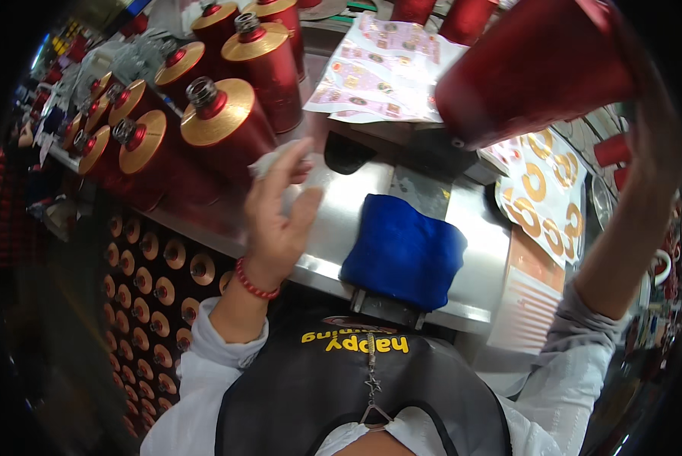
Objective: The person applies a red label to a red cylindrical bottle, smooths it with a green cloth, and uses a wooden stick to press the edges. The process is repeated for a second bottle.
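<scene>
My right hand point(656, 140) is raised at the upper right, wrapped round the far side of a large red bottle point(535, 76). The bottle is tilted, and its neck does not show. Most of that hand's fingers are hidden behind it. My left hand point(276, 220) is over the metal table, beside the standing bottles, with a small wad of white cloth or tissue point(263, 164) between its fingers. In front of me a blue padded rest point(404, 251) sits at the table's near edge.
Several red bottles with gold shoulders and glass necks point(231, 114) stand at the left. More gold-topped bottles point(162, 289) are packed lower left. Behind the rest lies a sheet of pink labels point(386, 64); a sheet of gold ring stickers point(542, 190) is at the right.
</scene>
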A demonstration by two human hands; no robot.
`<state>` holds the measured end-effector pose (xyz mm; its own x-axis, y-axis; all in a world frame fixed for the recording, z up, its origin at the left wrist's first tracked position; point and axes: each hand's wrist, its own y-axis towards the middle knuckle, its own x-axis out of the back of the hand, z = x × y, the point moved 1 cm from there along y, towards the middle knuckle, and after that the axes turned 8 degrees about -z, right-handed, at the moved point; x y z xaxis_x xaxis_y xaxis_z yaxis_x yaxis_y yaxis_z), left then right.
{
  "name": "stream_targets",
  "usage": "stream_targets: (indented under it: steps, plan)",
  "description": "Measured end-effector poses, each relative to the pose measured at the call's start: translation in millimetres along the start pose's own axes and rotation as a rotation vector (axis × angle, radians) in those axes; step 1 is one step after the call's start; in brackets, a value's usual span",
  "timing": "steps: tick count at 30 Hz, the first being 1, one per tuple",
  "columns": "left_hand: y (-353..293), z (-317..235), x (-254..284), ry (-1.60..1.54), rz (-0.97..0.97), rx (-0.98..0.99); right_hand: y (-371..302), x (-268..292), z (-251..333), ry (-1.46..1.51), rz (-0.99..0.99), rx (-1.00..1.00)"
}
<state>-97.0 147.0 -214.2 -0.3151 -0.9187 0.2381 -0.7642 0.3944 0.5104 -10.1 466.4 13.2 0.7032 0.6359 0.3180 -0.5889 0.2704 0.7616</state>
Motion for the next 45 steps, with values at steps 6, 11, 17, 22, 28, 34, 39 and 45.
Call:
stream_targets:
  steps: [6, 11, 17, 22, 28, 34, 39, 45]
  plan:
    - [-11.0, -62.5, 12.8, -0.236, -0.212, -0.166, -92.4, -120.1, 40.4, 0.008, 0.014, 0.332]
    - [-20.4, -57.0, 5.3, 0.132, -0.202, -0.236, -138.9, -164.9, 52.7, 0.030, -0.029, 0.228]
    - [-28.2, -24.9, -1.9, -0.018, -0.253, -0.113, -148.9, -114.7, 29.3, 0.084, 0.127, 0.170]
    - [-29.1, -7.8, 8.7, 0.004, -0.276, -0.101, -183.3, 93.0, -123.5, -0.733, 0.108, -0.252]
    - [-32.5, -10.2, 0.0, -0.023, -0.311, -0.079, -278.3, 237.9, -175.8, -1.352, 0.165, -0.878]
    - [-32.0, 2.8, 11.6, -0.069, -0.246, -0.097, -315.0, 300.7, -200.4, -1.444, 0.209, -0.717]
    - [-33.1, -1.9, 9.1, -0.084, -0.237, -0.073, -301.5, 307.9, -224.1, -1.441, 0.258, -1.021]
    - [-34.0, -3.8, 8.3, -0.082, -0.239, -0.051, -268.6, 310.2, -222.7, -1.536, 0.554, -1.043]
